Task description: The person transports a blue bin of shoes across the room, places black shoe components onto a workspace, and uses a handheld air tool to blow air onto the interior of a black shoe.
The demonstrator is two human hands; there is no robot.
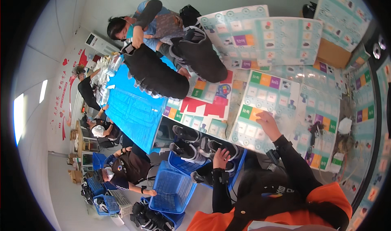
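Head view: dark shoes (pixel 184 150) lie beside the left hand (pixel 221 158), whose grip I cannot tell. The right hand (pixel 269 125), farther off, curls loosely, visibly empty.

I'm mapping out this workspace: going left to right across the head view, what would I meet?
Red heart on the wall → blue sheet → left hand → right hand → white crumpled item.
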